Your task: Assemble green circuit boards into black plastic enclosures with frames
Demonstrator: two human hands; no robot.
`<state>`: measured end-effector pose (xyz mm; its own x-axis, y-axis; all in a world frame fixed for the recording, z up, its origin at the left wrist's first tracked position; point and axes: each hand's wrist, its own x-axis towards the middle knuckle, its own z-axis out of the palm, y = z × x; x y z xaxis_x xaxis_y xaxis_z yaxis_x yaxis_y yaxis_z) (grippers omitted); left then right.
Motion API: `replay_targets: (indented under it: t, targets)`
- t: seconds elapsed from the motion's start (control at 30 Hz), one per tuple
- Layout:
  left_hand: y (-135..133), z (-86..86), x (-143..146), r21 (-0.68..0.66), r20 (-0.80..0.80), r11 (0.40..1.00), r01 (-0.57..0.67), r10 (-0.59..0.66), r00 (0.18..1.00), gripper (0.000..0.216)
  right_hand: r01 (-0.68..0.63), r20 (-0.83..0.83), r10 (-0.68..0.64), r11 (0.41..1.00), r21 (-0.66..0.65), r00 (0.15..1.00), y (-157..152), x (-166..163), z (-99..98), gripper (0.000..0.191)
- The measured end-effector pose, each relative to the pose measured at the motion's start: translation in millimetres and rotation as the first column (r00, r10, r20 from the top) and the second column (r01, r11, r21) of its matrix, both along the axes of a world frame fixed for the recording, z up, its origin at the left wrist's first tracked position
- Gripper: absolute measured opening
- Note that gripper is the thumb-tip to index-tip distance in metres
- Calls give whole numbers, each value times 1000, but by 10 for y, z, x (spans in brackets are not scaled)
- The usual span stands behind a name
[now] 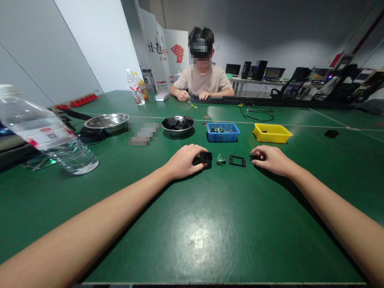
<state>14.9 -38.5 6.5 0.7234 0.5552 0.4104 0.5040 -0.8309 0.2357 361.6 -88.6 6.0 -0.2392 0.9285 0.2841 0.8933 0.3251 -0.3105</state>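
My left hand (186, 161) grips a small black plastic housing (206, 157) between thumb and fingers, low over the green table. Over to the right, my right hand (271, 159) is closed on a small dark part (257, 157), mostly hidden by the fingers. Between the hands lie a small green circuit board (221, 160) with wires and a flat black rectangular frame (237, 161). The frame sits nearer to my right hand and the board nearer to my left.
Behind my hands stand a metal bowl of black parts (178, 129), a blue bin (223, 137) holding circuit boards and a yellow bin (273, 138). A water bottle (45, 132) and a metal dish (107, 125) are at left. Across the table sits a person (204, 80).
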Motion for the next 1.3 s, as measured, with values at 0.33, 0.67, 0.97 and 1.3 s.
replay_targets:
  t: [0.33, 0.67, 0.97, 1.3]
  targets:
    - [-14, 10, 9, -10, 2, 1000, -6, 6, 1000, 29, 61, -716, -270, 951, -304, 644, 49, -112, -62, 18]
    - [-6, 8, 9, -8, 1, 1000, -1, 1, 1000, 29, -8, -826, -337, 924, -382, 452, 71, -109, -79, 19]
    - [-15, 7, 3, -6, -1, 1000, -8, 8, 1000, 29, 90, -644, -320, 927, -364, 694, 11, -160, 4, 26]
    - [0, 2, 4, -2, 1, 1000, -4, 4, 1000, 30, -38, -394, -91, 951, -308, 915, 21, -40, 6, 45]
